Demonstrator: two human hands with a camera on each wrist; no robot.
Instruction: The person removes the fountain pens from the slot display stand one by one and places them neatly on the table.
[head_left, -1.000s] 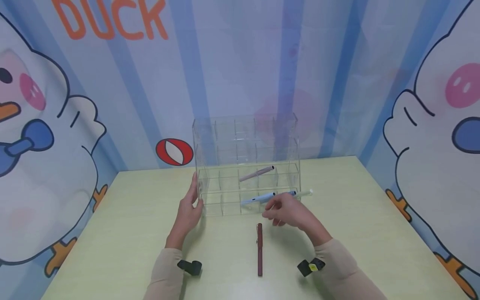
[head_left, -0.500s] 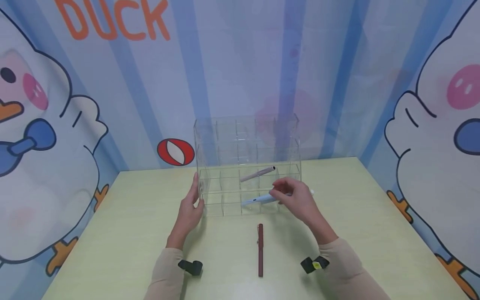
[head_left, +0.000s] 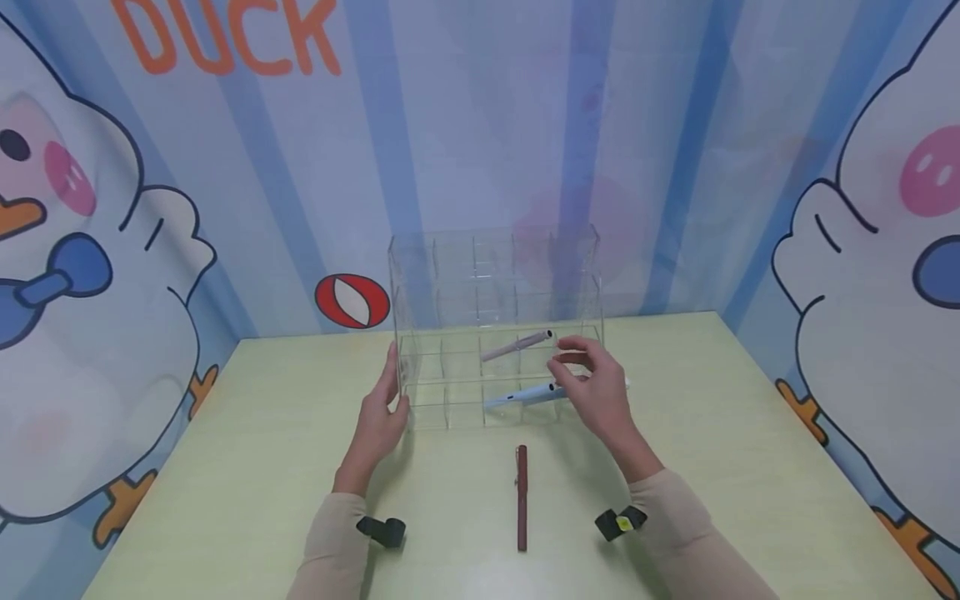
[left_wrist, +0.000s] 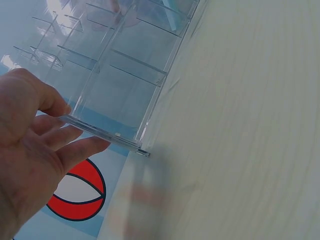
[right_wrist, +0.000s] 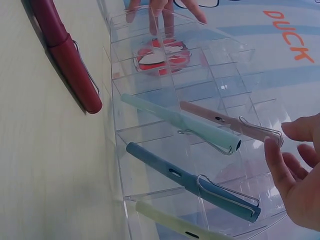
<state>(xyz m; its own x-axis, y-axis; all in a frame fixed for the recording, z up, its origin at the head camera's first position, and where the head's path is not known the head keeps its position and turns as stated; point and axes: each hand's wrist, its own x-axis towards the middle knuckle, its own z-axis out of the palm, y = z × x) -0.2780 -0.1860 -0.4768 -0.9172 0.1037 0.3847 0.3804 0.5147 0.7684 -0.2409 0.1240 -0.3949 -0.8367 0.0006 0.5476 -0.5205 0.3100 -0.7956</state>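
Observation:
My left hand (head_left: 381,429) grips the left side wall of a clear tiered pen rack (left_wrist: 100,132), with thumb and fingers on either side of the panel. My right hand (head_left: 592,383) is at the rack's right part, thumb and index fingertips apart around the clip end of a pinkish pen (right_wrist: 235,125). That pen slants across the second tier from the bottom. In the bottom tier lie a light blue pen (right_wrist: 182,120), a darker blue pen (right_wrist: 192,182) and a pale green pen (right_wrist: 172,222), partly behind my right hand in the head view.
A dark red pen (head_left: 522,500) lies on the pale table (head_left: 262,467) in front of the rack. Behind the rack hangs a striped blue curtain (head_left: 480,125) with printed ducks. A black wrist camera (head_left: 382,532) sits on the left sleeve, another (head_left: 621,523) on the right.
My right hand has risen from the bottom tier's pens to the clip end of the pinkish pen. The left hand and rack stay in place.

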